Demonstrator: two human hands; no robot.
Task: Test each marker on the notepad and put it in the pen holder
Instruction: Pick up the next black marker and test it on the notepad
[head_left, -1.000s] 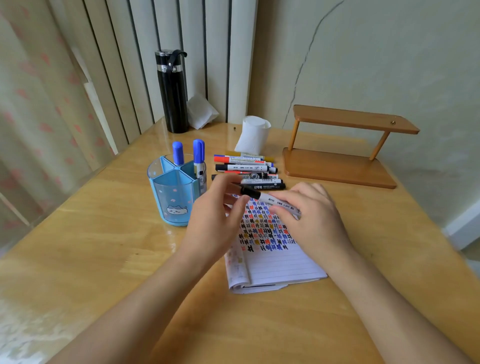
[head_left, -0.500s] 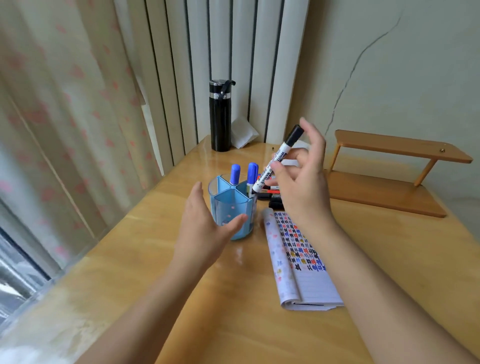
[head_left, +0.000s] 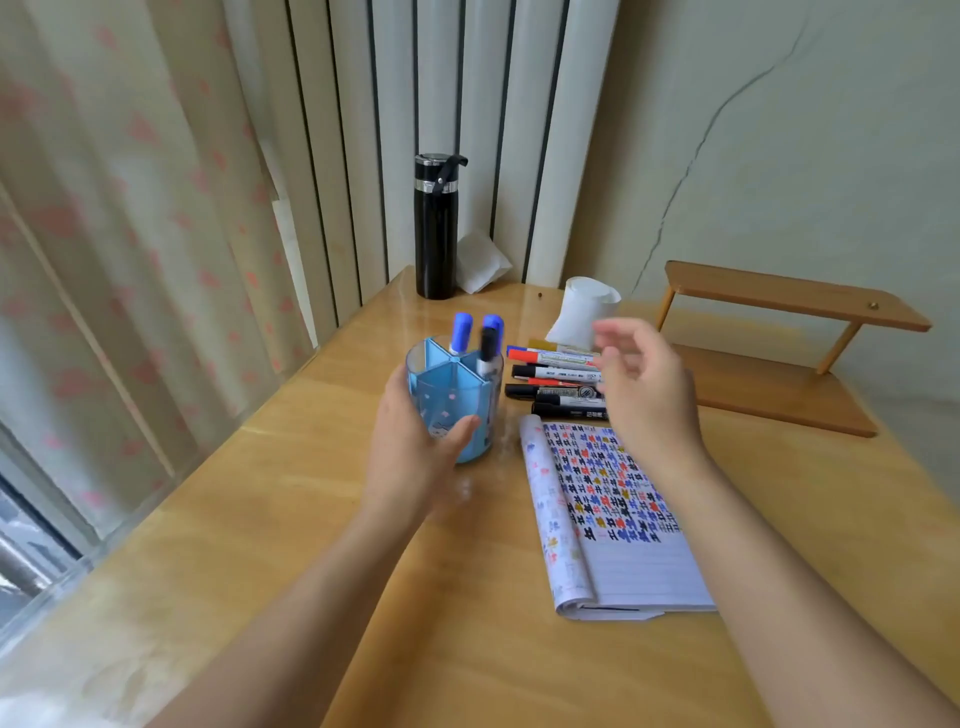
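Note:
A blue divided pen holder (head_left: 441, 389) stands on the wooden table. Two blue-capped markers (head_left: 461, 331) and a black-capped marker (head_left: 487, 353) stand in it. My left hand (head_left: 415, 447) grips the holder's near side. My right hand (head_left: 644, 395) hovers empty, fingers loosely spread, over the pile of loose markers (head_left: 553, 384) lying behind the notepad. The open lined notepad (head_left: 608, 514) lies to the right of the holder, its upper half covered with coloured test marks.
A black flask (head_left: 436, 228) and crumpled tissue (head_left: 480, 262) stand at the table's back corner. A white paper roll (head_left: 584, 312) sits behind the markers. A wooden shelf stand (head_left: 769, 364) occupies the right rear. Curtains hang to the left.
The black marker left my right hand and now stands in the holder. My left hand closed around the holder. My right hand drew back to the right over the marker pile.

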